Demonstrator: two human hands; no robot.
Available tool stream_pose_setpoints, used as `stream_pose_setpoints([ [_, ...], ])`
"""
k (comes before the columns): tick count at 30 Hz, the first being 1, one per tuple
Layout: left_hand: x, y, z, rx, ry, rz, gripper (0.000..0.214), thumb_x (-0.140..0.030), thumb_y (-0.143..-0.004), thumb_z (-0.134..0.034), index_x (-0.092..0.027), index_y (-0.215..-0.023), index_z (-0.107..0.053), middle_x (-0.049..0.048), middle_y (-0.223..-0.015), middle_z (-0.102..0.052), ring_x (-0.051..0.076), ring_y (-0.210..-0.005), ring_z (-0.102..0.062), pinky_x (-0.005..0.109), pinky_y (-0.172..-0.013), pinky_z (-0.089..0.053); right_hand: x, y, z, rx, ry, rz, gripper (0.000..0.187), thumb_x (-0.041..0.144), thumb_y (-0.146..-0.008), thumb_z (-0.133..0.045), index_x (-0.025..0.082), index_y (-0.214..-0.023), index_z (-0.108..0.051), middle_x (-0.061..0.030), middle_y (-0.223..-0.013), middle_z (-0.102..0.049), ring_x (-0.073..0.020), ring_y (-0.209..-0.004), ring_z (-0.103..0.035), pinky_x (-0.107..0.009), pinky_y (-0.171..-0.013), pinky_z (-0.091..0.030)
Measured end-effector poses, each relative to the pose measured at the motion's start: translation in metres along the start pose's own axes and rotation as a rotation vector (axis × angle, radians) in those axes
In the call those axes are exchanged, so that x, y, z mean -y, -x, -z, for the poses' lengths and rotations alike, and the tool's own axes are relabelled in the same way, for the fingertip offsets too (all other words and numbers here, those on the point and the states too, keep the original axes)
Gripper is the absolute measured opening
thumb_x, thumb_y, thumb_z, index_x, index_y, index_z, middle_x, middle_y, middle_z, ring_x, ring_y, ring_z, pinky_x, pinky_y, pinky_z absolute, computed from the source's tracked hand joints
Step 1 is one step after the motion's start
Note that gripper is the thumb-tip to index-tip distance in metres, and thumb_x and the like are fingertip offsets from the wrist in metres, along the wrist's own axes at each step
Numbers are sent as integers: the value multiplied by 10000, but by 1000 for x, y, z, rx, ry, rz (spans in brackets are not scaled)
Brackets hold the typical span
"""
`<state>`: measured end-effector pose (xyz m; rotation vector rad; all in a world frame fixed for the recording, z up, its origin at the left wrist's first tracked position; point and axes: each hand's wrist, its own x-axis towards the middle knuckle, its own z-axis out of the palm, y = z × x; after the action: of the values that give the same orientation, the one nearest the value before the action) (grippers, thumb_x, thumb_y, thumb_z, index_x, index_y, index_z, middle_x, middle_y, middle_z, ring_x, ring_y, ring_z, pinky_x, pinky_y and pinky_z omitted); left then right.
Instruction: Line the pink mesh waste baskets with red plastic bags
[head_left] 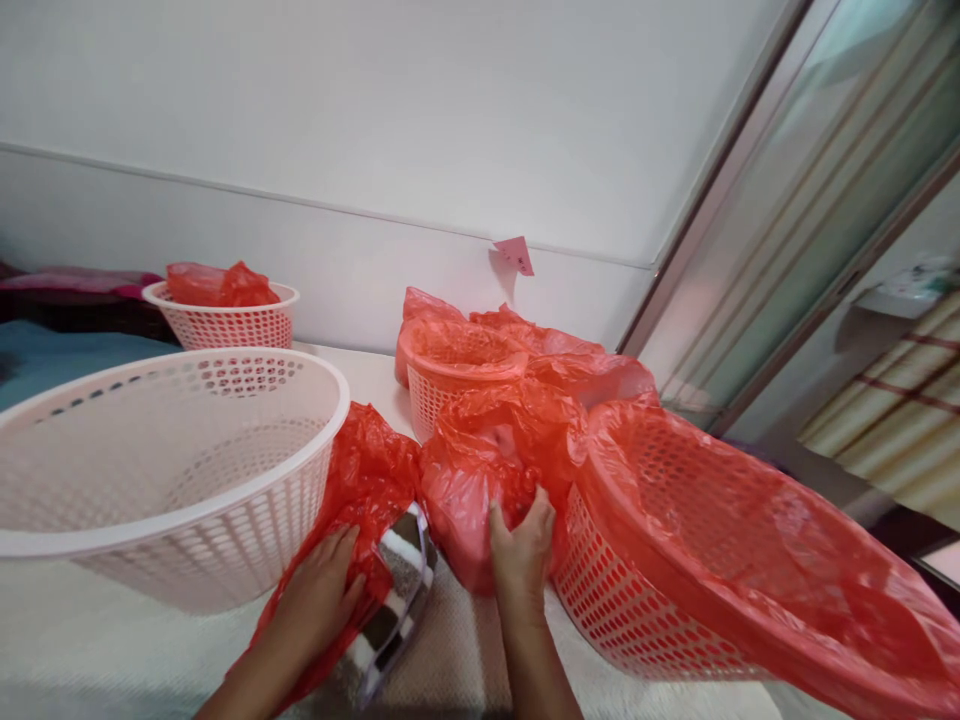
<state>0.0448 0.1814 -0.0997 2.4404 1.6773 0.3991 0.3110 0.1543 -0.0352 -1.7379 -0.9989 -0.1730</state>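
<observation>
My left hand is closed on a crumpled red plastic bag, its fingers and thumb pressing the film. A folded striped cloth, brown, grey and white with a pale edge, shows from this bag beside the hand. My right hand holds the near edge of a second red plastic bag, thumb on the left and fingers on the right. That bag bulges around something pinkish; its contents are mostly hidden. Parts of the fingers of both hands are covered by plastic.
A large white basket stands at left, and a large basket lined with red plastic at right. Behind are a smaller red-lined basket and a white basket with red bags. A pink paper sticks to the wall.
</observation>
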Motion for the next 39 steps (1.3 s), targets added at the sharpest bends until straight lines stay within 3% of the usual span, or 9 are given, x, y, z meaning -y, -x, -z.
stream_pose_setpoints([
  [5,5,0,-5,-21,37,-11,600,-314,-885,-420,-41,-1416,-484,188,-1480,-495,312,-1368,-471,477,-1153,-376,12,-2,-3,138,-35,-186,773,532,-761,-600,62,-1356,-450,-223,-1134,-667,-318,-924,-661,-399,-791,-486],
  [9,6,1,-6,-43,68,-10,598,-301,-876,-443,-44,-1414,-485,192,-1471,-505,314,-1354,-488,481,-1146,-388,18,1,-3,268,-85,-135,435,494,-782,-549,145,-1033,-617,-123,-854,-709,-273,-745,-643,-353,-685,-451],
  [13,4,2,-4,-68,107,-4,608,-353,-886,-464,-38,-1406,-490,214,-1465,-503,333,-1354,-484,508,-1132,-398,24,8,-3,361,-141,-66,213,416,-804,-476,228,-711,-510,-9,-613,-591,-199,-585,-533,-306,-602,-379],
  [17,1,2,1,-110,159,-11,650,-466,-889,-500,-66,-1401,-500,211,-1463,-508,348,-1352,-482,533,-1119,-408,38,19,-2,404,-295,28,231,383,-860,-462,236,-684,-431,28,-626,-513,-157,-598,-468,-275,-595,-346],
  [23,-6,0,17,-248,267,-83,545,-351,-981,-250,-74,-1391,-478,181,-1484,-492,264,-1408,-415,527,-1179,-327,61,31,2,578,-550,125,235,352,-913,-490,208,-727,-479,26,-697,-515,-138,-659,-466,-259,-635,-348],
  [27,-26,3,31,-326,485,-134,587,-372,-894,-521,-156,-1428,-409,151,-1502,-473,270,-1411,-408,520,-1173,-339,77,45,5,728,-643,203,178,256,-872,-526,202,-709,-480,25,-710,-527,-129,-676,-469,-250,-647,-337],
  [31,-51,7,39,-142,797,-171,315,-237,-742,-662,-220,-1057,-656,73,-1070,-731,262,-994,-684,410,-883,-579,89,59,5,913,-650,237,208,167,-807,-533,199,-637,-418,42,-646,-489,-113,-640,-448,-245,-622,-311],
  [34,-59,9,38,-120,859,-151,83,-180,-758,-596,-231,-701,-627,-2,-684,-679,196,-684,-653,344,-725,-590,91,63,6,1045,-690,178,240,174,-807,-527,201,-616,-385,59,-598,-409,-91,-578,-386,-226,-555,-281],
  [39,-56,18,42,-140,975,-98,27,-227,-694,-622,-229,-721,-624,-14,-666,-682,209,-690,-677,309,-637,-588,93,61,11,1181,-780,38,258,213,-800,-537,200,-586,-394,68,-552,-345,-73,-512,-326,-208,-474,-235],
])
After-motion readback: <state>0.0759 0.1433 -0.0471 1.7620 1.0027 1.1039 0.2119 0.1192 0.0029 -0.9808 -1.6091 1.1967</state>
